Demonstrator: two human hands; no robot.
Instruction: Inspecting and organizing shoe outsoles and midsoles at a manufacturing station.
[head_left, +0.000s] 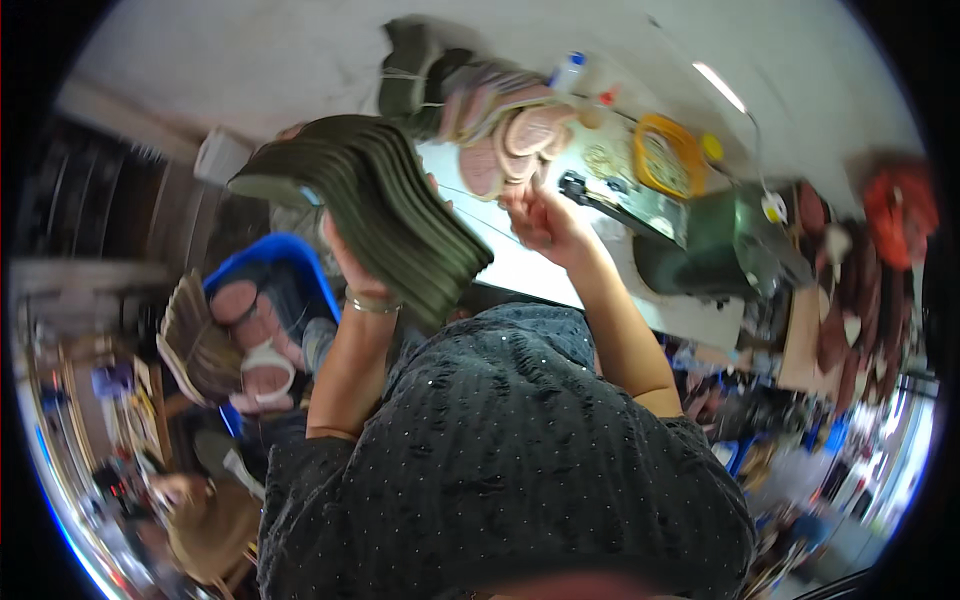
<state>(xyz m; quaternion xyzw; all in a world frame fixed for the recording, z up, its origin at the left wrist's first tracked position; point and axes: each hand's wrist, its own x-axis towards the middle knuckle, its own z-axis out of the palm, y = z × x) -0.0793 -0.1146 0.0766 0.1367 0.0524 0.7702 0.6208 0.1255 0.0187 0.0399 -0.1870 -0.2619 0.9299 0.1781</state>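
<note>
My left hand is closed around a thick stack of dark green, curved shoe insoles, nested together and raised over the table's left side. The stack covers part of this hand. My right hand is over the white table, its fingers loosely bent and a little apart, with nothing visible in them. Just beyond its fingertips lies a spread pile of pink insoles with pale rims. I cannot tell whether the fingers touch the nearest one.
Right of my right hand stands a dark green sewing machine, with a yellow basket behind it. Another green stack and a white bottle are against the wall. A blue bin with pink pieces stands at left.
</note>
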